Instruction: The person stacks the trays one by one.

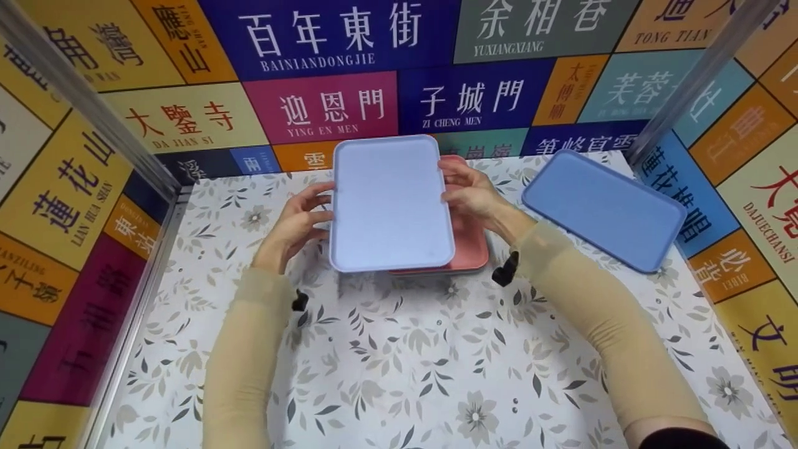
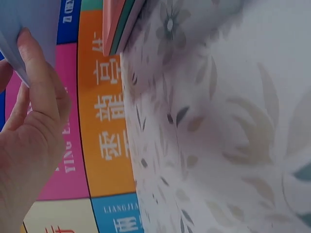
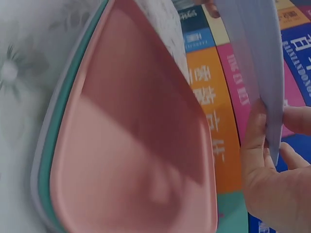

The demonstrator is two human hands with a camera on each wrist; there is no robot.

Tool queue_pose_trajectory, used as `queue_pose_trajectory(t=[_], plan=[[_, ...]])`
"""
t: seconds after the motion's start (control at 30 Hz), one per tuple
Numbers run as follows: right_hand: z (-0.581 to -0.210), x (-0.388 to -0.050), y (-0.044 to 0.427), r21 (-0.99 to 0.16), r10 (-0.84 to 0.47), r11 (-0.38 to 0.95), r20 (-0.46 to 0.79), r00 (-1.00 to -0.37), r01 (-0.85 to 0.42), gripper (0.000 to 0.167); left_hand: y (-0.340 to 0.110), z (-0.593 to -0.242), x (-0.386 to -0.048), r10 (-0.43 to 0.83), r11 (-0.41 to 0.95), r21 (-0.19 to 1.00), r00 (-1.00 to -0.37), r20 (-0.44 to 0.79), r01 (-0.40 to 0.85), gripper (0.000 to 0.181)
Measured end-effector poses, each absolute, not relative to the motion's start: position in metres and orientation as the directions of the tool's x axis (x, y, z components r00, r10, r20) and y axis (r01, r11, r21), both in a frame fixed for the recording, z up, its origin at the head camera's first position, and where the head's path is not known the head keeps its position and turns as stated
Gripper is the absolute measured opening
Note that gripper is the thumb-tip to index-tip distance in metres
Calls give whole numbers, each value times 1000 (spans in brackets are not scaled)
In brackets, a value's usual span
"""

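Note:
A pale blue rectangular tray [image 1: 393, 206] is held up above the table between both hands. My left hand [image 1: 299, 218] pinches its left edge. The opposite edge is in the grip of my right hand [image 1: 477, 193], with the thumb on one face and fingers on the other in the right wrist view. Below and slightly to the right lies a stack topped by a pink tray [image 1: 472, 237], partly hidden in the head view. Under the pink tray, the right wrist view shows a green tray [image 3: 44, 170] and a greyish one [image 3: 35, 182].
A darker blue tray [image 1: 605, 212] lies askew on the table at the right. The table has a white floral cover [image 1: 399, 362]. Panels with large printed characters [image 1: 330, 112] stand behind and on both sides, with metal posts at the corners.

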State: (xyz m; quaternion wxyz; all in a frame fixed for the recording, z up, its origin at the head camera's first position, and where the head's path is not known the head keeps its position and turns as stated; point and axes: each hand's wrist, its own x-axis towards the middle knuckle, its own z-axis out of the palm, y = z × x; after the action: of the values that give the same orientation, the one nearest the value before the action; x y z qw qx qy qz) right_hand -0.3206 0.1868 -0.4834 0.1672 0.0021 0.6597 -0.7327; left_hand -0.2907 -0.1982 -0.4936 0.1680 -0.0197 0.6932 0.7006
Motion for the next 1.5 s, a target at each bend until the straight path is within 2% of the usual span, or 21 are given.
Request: queue_pose_trajectory(t=[0.2, 0.4, 0.7, 0.97, 1.17, 1.33, 1.5], plan=[[-490, -324, 214, -969, -217, 14, -243, -945, 246, 83, -167, -500, -297, 222, 26, 973, -948, -230, -230, 70], [-501, -325, 238, -967, -180, 174, -219, -959, 188, 82, -135, -511, -300, 208, 62, 973, -950, -231, -223, 71], [-523, -328, 251, -934, -106, 316, -210, -972, 168, 89, -96, -523, -307, 155, 220, 957, -961, -228, -192, 73], [-532, -333, 251, -915, -87, 365, -214, -973, 169, 83, -89, -523, -311, 147, 363, 918, -963, -226, -160, 67], [-537, -335, 247, -911, -83, 399, -150, -985, 105, 80, -91, -522, -317, 135, 466, 872, -962, -238, -150, 65], [-541, -335, 242, -873, -84, 485, -109, -990, 55, 79, -99, -543, -334, 108, 525, 843, -973, -206, -120, 61], [-542, -334, 240, -831, -61, 555, -87, -994, 39, 76, -93, -533, -324, 81, 546, 827, -974, -211, -134, 62]])
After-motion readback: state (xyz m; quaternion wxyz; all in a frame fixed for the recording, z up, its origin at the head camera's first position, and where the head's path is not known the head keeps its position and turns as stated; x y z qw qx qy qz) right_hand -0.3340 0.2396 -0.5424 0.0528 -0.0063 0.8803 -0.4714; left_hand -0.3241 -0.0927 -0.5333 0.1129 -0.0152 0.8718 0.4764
